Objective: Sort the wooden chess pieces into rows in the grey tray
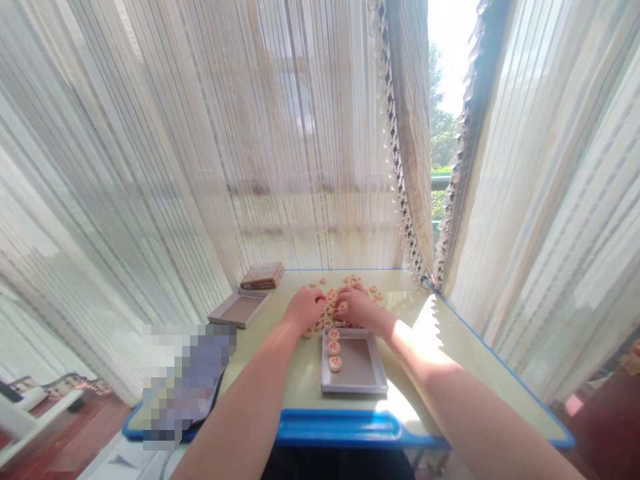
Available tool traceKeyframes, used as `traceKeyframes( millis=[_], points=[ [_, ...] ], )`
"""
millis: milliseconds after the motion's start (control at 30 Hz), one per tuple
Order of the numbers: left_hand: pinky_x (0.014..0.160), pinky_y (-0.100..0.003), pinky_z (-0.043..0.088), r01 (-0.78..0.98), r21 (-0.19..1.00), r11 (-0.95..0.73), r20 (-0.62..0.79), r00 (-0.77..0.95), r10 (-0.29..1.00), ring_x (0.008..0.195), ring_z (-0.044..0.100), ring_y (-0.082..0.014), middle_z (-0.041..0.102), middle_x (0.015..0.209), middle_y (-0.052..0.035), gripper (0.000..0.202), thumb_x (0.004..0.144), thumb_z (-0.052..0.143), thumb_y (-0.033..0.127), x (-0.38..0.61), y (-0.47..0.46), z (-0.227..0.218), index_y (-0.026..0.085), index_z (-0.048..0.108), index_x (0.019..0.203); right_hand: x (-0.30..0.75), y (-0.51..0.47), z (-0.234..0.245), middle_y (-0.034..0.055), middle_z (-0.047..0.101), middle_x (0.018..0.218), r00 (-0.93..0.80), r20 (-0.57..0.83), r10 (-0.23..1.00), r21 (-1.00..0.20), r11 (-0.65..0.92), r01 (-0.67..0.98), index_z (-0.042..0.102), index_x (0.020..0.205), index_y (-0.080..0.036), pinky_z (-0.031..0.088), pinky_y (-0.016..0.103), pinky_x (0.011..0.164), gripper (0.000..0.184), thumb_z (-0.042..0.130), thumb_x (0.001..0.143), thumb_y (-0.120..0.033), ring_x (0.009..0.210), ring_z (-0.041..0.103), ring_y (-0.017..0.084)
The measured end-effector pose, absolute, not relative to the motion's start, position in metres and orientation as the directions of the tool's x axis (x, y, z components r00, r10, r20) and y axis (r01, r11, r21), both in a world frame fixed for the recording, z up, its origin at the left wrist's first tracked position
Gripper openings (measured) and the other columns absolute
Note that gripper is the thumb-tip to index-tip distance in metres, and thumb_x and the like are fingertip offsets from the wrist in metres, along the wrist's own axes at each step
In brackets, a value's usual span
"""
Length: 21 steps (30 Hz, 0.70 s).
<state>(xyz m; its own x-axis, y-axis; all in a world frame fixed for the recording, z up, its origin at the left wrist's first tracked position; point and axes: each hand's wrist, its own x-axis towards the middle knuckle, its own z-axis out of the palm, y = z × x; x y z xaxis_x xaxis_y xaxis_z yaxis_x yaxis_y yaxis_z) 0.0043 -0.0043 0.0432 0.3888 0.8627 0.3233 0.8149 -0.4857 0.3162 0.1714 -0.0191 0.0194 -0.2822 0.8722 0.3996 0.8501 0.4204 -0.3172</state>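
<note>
A heap of round, pale xiangqi pieces (pixel 327 312) lies on the table, some showing red characters. At the heap's left edge, my left hand (pixel 304 309) has its fingers curled in; whatever they may hold is hidden. My right hand (pixel 356 307) reaches over the heap from the right, its fingers apart and bent down among the pieces. Just in front of both hands is a shallow grey box tray (pixel 380 381). Three xiangqi pieces (pixel 335 348) with red markings stand in a column along its left side.
A second shallow tray (pixel 242 311) lies at the left, with a brown box (pixel 263 275) behind it. A blurred-out flat object (pixel 193 377) covers the table's left front. The table (pixel 480 393) has a blue rim and a front groove (pixel 340 427). Curtains (pixel 310 167) hang behind.
</note>
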Motion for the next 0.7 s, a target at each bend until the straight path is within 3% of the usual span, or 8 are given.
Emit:
traceKeyframes(
  millis=[167, 267, 333, 433, 533, 700],
  points=[
    [0.078, -0.025, 0.044, 0.805, 0.337, -0.488, 0.37, 0.363, 0.855, 0.084, 0.061, -0.0161, 0.07, 0.087, -0.0026, 0.028, 0.077, 0.044, 0.021, 0.002, -0.004, 0.043, 0.02, 0.069, 0.088, 0.177, -0.022, 0.027, 0.0058, 0.064, 0.083, -0.131, 0.351, 0.927, -0.494, 0.302, 0.815, 0.066, 0.087, -0.02, 0.039, 0.031, 0.081, 0.02, 0.063, 0.069, -0.026, 0.101, 0.05, 0.022],
    [0.077, -0.027, 0.044, 0.803, 0.334, -0.494, 0.38, 0.365, 0.85, 0.084, 0.061, -0.0172, 0.07, 0.088, -0.0041, 0.028, 0.078, 0.043, 0.021, -0.001, -0.004, 0.044, 0.019, 0.069, 0.088, 0.187, -0.031, 0.045, 0.0046, 0.066, 0.087, -0.148, 0.339, 0.929, -0.586, 0.332, 0.74, 0.065, 0.086, -0.018, 0.042, 0.028, 0.076, 0.018, 0.062, 0.071, -0.028, 0.088, 0.058, 0.017],
    [0.078, -0.029, 0.043, 0.81, 0.316, -0.494, 0.385, 0.367, 0.847, 0.084, 0.061, -0.0181, 0.069, 0.088, -0.0051, 0.027, 0.079, 0.043, 0.02, -0.002, -0.003, 0.043, 0.018, 0.069, 0.086, 0.193, -0.043, 0.057, 0.0027, 0.068, 0.082, -0.201, 0.207, 0.958, -0.625, 0.287, 0.726, 0.065, 0.082, -0.018, 0.044, 0.025, 0.066, 0.018, 0.066, 0.067, -0.028, 0.074, 0.06, 0.015],
    [0.078, -0.029, 0.043, 0.811, 0.324, -0.488, 0.383, 0.359, 0.851, 0.085, 0.06, -0.0183, 0.069, 0.087, -0.0047, 0.026, 0.078, 0.044, 0.019, -0.001, -0.003, 0.043, 0.019, 0.069, 0.083, 0.195, -0.069, 0.062, 0.0003, 0.067, 0.07, -0.285, -0.033, 0.958, -0.546, 0.222, 0.808, 0.065, 0.07, -0.019, 0.042, 0.024, 0.056, 0.016, 0.072, 0.056, -0.022, 0.065, 0.06, 0.016],
    [0.076, -0.029, 0.044, 0.816, 0.375, -0.44, 0.369, 0.304, 0.878, 0.082, 0.06, -0.0176, 0.069, 0.086, -0.0039, 0.027, 0.079, 0.043, 0.021, 0.0, -0.006, 0.042, 0.02, 0.069, 0.087, 0.189, -0.095, 0.05, 0.0013, 0.067, 0.07, -0.278, -0.013, 0.96, -0.457, 0.242, 0.856, 0.066, 0.065, -0.02, 0.042, 0.025, 0.057, 0.007, 0.069, 0.058, -0.021, 0.069, 0.059, 0.017],
    [0.081, -0.029, 0.044, 0.757, 0.451, -0.472, 0.414, 0.291, 0.863, 0.087, 0.059, -0.0181, 0.068, 0.091, -0.005, 0.025, 0.08, 0.044, 0.022, -0.008, -0.026, 0.032, 0.019, 0.067, 0.09, 0.192, -0.114, 0.028, 0.003, 0.067, 0.08, -0.235, 0.205, 0.95, -0.519, 0.309, 0.797, 0.068, 0.076, -0.022, 0.044, 0.028, 0.072, 0.011, 0.06, 0.067, -0.021, 0.088, 0.056, 0.02]
  ],
)
